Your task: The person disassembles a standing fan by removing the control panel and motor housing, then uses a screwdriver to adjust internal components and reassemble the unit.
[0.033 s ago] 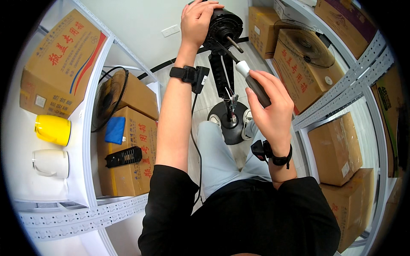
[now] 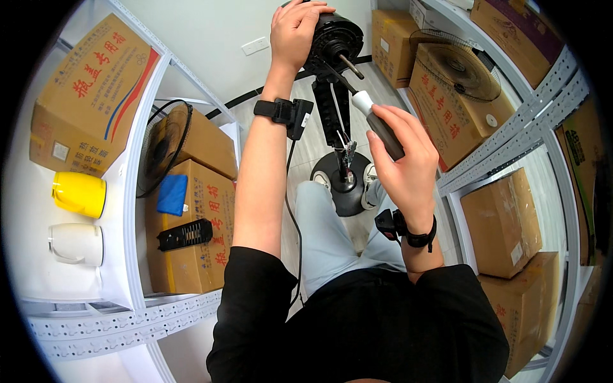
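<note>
At the top, a black fan motor head [image 2: 337,38] sits on its stand, the grille and blades off and a metal shaft [image 2: 350,66] sticking out. My left hand [image 2: 295,33] is closed over the top of the motor head, its fingertips partly hidden by the picture's edge. In my right hand [image 2: 407,148] is a screwdriver [image 2: 384,129] with a dark grey handle and white collar. Its dark blade slants up to the lower front of the motor head; the tip's exact contact is hard to see. Below hangs the open black column [image 2: 332,112], with loose wires [image 2: 348,150] showing.
The stand's round black base [image 2: 348,201] lies between my feet. At left, shelves carry cartons [image 2: 96,89], a yellow kettle [image 2: 80,195], a white kettle [image 2: 75,244], a blue cloth [image 2: 172,195] and a slotted black cover [image 2: 185,235]. A fan grille [image 2: 454,64] leans on right-hand cartons.
</note>
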A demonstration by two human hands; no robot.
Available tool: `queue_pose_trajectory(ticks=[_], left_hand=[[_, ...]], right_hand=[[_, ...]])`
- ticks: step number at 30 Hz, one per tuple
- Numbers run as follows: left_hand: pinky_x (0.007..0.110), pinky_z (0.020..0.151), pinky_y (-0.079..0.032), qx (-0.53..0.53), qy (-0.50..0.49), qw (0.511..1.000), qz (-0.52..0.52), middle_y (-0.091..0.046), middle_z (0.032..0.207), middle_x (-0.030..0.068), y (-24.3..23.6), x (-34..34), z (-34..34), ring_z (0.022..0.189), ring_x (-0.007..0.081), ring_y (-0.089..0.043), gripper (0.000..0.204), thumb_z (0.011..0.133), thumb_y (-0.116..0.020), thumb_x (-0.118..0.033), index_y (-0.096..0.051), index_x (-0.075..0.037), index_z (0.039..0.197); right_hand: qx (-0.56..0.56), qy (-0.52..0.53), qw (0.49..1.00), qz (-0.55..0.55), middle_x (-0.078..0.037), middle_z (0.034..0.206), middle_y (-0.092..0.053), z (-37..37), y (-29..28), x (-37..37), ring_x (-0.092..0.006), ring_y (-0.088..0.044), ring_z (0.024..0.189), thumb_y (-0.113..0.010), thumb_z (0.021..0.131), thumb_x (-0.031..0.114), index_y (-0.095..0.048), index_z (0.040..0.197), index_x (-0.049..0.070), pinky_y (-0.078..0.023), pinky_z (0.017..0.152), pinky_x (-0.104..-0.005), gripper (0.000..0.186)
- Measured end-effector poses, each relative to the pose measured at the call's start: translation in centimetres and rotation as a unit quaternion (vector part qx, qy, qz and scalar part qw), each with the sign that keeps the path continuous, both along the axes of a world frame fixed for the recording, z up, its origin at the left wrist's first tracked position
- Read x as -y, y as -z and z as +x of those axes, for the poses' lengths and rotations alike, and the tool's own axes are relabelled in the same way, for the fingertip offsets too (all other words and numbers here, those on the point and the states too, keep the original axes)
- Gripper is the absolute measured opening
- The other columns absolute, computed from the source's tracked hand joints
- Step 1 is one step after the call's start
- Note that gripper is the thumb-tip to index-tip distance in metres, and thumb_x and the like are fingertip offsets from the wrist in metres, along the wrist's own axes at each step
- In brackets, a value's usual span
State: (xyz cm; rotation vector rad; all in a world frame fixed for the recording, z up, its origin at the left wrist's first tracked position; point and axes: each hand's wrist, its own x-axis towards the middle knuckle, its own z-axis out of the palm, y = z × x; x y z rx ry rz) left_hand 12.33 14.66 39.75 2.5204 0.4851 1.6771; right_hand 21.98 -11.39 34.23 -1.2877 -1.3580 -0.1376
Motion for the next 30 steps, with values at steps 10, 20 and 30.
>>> queue_pose_trajectory(ticks=[10,20,30], left_hand=[[0.042,0.108,-0.033,0.009,0.008,1.000,-0.007,-0.068,0.110,0.0108,-0.01,0.08,0.01,0.119,0.0324,-0.053,0.029,0.093,-0.045,-0.017,-0.071,-0.006,0.097],[0.042,0.107,-0.032,0.012,0.014,1.000,-0.011,-0.068,0.109,0.0109,-0.13,0.34,-0.05,0.119,0.0328,-0.053,0.029,0.092,-0.045,-0.017,-0.071,-0.006,0.096],[0.042,0.108,-0.032,0.003,0.002,1.000,0.009,-0.068,0.109,0.0108,-0.04,0.08,0.01,0.119,0.0326,-0.053,0.028,0.092,-0.045,-0.017,-0.071,-0.006,0.096]], right_hand=[[0.086,0.018,0.996,0.032,-0.009,0.107,-0.066,0.24,0.53,-0.40,-0.0259,-0.067,0.085,-0.070,0.074,-0.002,-0.069,0.106,0.009,-0.054,0.072,-0.0331,0.035],[0.086,0.025,0.996,0.029,-0.009,0.109,-0.066,0.27,0.14,-0.06,-0.0276,-0.066,0.088,-0.070,0.073,-0.003,-0.070,0.105,0.009,-0.053,0.075,-0.0344,0.034],[0.082,0.020,0.996,0.023,-0.009,0.109,-0.066,0.31,0.10,-0.08,-0.0275,-0.066,0.089,-0.070,0.073,-0.003,-0.069,0.105,0.008,-0.053,0.075,-0.0346,0.034]])
